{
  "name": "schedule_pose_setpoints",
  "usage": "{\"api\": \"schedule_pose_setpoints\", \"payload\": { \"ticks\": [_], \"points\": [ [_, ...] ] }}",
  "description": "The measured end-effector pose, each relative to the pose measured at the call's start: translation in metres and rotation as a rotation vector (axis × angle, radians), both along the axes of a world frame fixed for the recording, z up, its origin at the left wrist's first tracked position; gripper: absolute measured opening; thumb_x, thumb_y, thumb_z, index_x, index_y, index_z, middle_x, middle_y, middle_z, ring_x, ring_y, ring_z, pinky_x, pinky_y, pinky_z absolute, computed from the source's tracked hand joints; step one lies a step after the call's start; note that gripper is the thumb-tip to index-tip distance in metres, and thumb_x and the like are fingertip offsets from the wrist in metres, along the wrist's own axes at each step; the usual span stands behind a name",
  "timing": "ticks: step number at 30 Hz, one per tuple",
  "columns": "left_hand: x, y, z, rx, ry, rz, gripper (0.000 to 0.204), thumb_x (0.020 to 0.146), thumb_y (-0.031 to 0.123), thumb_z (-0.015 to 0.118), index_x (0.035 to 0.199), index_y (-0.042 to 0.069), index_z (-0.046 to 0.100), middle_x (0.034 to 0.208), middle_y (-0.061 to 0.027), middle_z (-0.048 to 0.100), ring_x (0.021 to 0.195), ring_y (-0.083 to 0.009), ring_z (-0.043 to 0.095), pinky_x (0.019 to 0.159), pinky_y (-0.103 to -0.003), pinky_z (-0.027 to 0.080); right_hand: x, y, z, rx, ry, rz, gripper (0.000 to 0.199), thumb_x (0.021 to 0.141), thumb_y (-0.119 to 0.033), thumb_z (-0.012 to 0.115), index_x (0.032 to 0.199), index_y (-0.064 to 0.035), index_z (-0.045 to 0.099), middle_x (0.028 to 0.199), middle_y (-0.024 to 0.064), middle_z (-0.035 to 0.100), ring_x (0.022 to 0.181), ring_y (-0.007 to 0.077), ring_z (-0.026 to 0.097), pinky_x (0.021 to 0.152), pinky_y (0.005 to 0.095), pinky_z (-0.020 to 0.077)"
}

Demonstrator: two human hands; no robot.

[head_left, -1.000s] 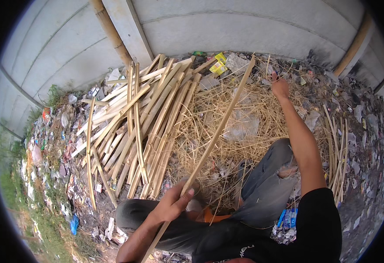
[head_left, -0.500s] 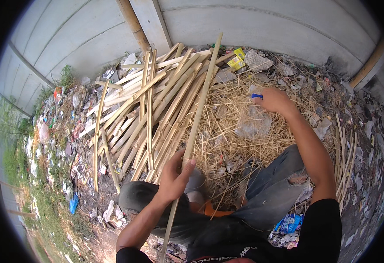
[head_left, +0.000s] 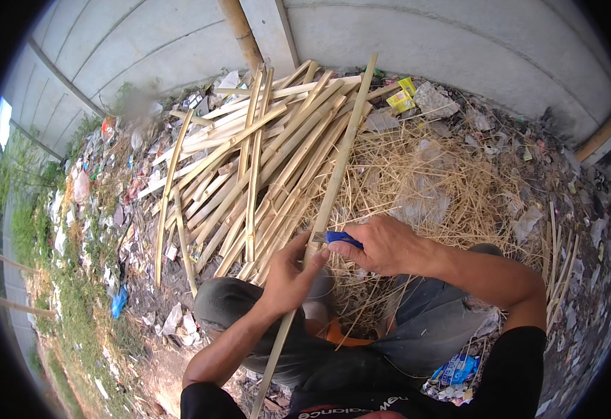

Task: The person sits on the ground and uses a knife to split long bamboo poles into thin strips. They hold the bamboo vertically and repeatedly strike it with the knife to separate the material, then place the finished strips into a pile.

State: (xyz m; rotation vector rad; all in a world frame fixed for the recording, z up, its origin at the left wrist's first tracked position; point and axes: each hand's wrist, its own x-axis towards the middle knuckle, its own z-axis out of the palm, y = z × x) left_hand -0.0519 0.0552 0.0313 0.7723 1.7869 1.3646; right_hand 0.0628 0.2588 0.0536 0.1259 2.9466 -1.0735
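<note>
A long bamboo strip (head_left: 344,157) slants from my lap up toward the wall. My left hand (head_left: 290,276) is closed round its lower part, with the thumb along one side. In my right hand (head_left: 392,246) is a blue-handled knife (head_left: 345,239), gripped with the fingers curled round the handle. Its short blade meets the strip just above my left thumb. The exact edge contact is too small to make out.
A pile of split bamboo strips (head_left: 253,174) lies to the left. Thin shavings (head_left: 469,185) cover the ground at the right. Beyond stands a grey panel wall (head_left: 424,42). Litter and a yellow packet (head_left: 401,101) lie around, with a few thin strips (head_left: 560,269) at far right.
My right hand has come down and left from over the shavings, bringing the knife to the strip by my left hand. My left hand still holds the strip.
</note>
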Motion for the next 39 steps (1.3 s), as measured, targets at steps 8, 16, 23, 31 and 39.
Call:
{"api": "schedule_pose_setpoints", "payload": {
  "ticks": [8,16,23,31,39],
  "points": [
    [0.001,-0.009,-0.006,-0.024,0.092,-0.08,0.05,0.1,0.015,0.066,0.141,-0.009,0.052,0.112,-0.0107,0.068,0.103,-0.0113,0.061,0.09,-0.029,0.049,-0.023,0.063,-0.009,-0.062,-0.078,-0.232,0.059,0.104,-0.052,0.05,0.087,0.0005,0.07,0.065,0.024,0.065,0.064,0.0441,0.068,0.062,0.0543,0.0526],
    [0.0,-0.003,0.003,-0.16,0.187,-0.009,0.063,0.095,0.023,0.07,0.144,-0.011,0.048,0.112,-0.0218,0.071,0.099,-0.0195,0.068,0.089,-0.035,0.054,-0.014,0.028,-0.032,0.034,0.133,-0.142,0.066,0.106,-0.055,0.047,0.073,0.0005,0.063,0.052,0.0171,0.053,0.048,0.0344,0.054,0.051,0.0479,0.0435],
    [-0.001,-0.001,-0.008,-0.094,0.212,-0.025,0.057,0.096,0.012,0.07,0.144,-0.009,0.049,0.106,-0.0112,0.069,0.095,-0.0121,0.064,0.083,-0.028,0.053,-0.01,0.032,-0.019,-0.073,0.092,-0.061,0.067,0.104,-0.057,0.048,0.078,0.0013,0.069,0.055,0.022,0.059,0.054,0.0383,0.065,0.054,0.0506,0.0496],
    [0.0,-0.007,0.002,-0.116,0.262,-0.151,0.059,0.094,0.018,0.07,0.144,-0.006,0.05,0.099,-0.0158,0.071,0.088,-0.0156,0.065,0.079,-0.033,0.054,-0.034,0.145,-0.035,0.031,0.161,-0.501,0.077,0.105,-0.063,0.042,0.07,0.0036,0.061,0.052,0.0153,0.051,0.05,0.0299,0.053,0.055,0.0481,0.0432],
    [0.0,-0.017,0.007,-0.145,0.169,-0.479,0.062,0.09,0.018,0.072,0.141,-0.011,0.051,0.104,-0.0184,0.073,0.097,-0.0177,0.069,0.087,-0.03,0.053,0.039,0.294,-0.086,0.0,0.223,-1.238,0.073,0.103,-0.061,0.045,0.076,0.0043,0.064,0.071,0.0196,0.062,0.067,0.0325,0.06,0.068,0.0464,0.0448]
  ]
}}
